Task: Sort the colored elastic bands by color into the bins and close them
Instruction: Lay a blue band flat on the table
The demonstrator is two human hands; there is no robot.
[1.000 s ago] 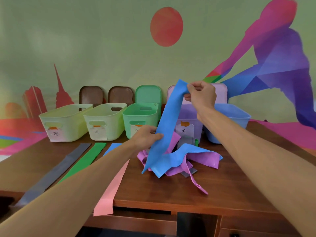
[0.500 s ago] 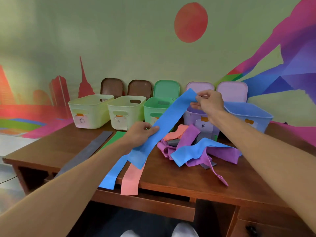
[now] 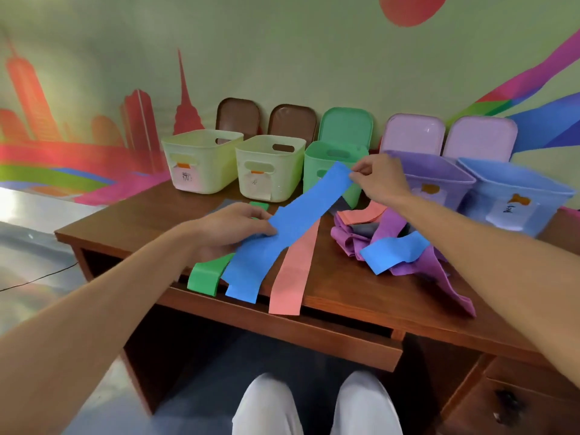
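Five bins [image 3: 219, 171] are sitting open at the back of the worktop [image 3: 345, 296] and five lids [image 3: 345, 124] are leaning on the wall, and I am seeing no band inside any bin, so nearly all the job is waiting. The left hand [image 3: 232, 227] and the right hand [image 3: 379, 180] are both pinching one long blue band [image 3: 301, 211], stretching it out beside one green band [image 3: 204, 276] and one pink band [image 3: 292, 277], near one mixed pile [image 3: 351, 243].

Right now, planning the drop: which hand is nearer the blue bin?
Right. The right hand pinches the blue band left of the blue bin; the left hand holds it farther left.
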